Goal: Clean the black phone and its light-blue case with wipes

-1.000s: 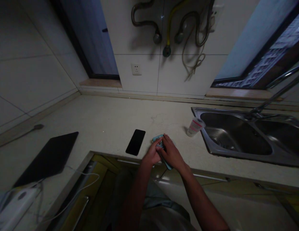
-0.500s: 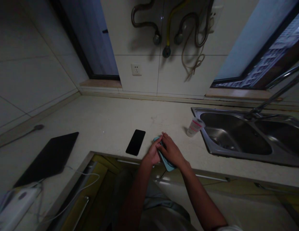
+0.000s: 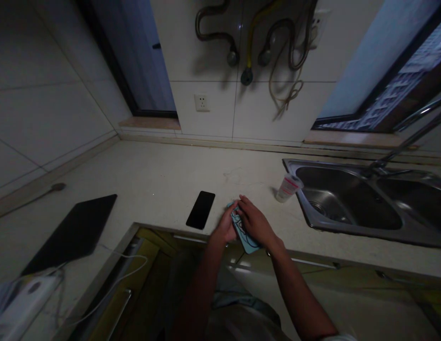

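Note:
Near the counter's front edge, a light blue phone case (image 3: pixel 249 244) with dark curved lines across its face is tilted between my two hands. I cannot tell whether a phone is inside it. My left hand (image 3: pixel 228 225) grips its left side, thumb toward the top end. Over its upper right side my right hand (image 3: pixel 254 219) is closed, its fingers reaching past the far end and hiding part of the case. To the left of my hands a black phone (image 3: pixel 201 210) lies flat on the pale counter (image 3: pixel 152 170).
A clear plastic cup (image 3: pixel 288 188) with red print stands beside the steel double sink (image 3: pixel 348 199) and its faucet (image 3: pixel 401 147). On the left lie a dark flat panel (image 3: pixel 73 232), a white cable (image 3: pixel 130 270) and a white box (image 3: pixel 26 303). Pipes hang on the tiled wall.
My right hand has shifted slightly to the right, uncovering more of the case's dark-lined face. My left hand stays about where it was.

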Demonstrator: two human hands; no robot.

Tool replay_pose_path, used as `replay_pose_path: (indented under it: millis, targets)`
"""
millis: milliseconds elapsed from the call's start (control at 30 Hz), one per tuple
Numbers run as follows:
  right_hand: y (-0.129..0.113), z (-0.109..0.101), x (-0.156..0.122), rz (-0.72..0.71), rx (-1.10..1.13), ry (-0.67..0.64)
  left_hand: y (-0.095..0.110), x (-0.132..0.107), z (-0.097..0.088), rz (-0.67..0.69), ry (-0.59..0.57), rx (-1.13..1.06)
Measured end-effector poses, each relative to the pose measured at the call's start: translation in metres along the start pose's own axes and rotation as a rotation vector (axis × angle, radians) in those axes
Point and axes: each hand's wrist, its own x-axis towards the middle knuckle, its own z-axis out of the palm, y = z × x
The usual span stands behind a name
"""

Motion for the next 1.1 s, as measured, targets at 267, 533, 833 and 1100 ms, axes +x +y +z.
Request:
replay_pose_path:
  millis: [267,533,833,1100]
  targets:
    - [0.010,-0.019,-0.004,0.108,0.001,0.093,0.000,-0.001,0.000,-0.033,-0.061,0.015]
    - [0.005,-0.037,0.004,0.142,0.021,0.325,0.000,-0.002,0.001,-0.031,-0.123,0.036]
    - [-0.016,-0.018,0.019,0.038,0.054,0.390,-0.002,-0.003,0.001,-0.031,-0.138,-0.006]
    - [-0.022,0.014,0.005,-0.140,-0.085,0.083,-0.002,0.002,-0.002,0.073,-0.088,-0.062]
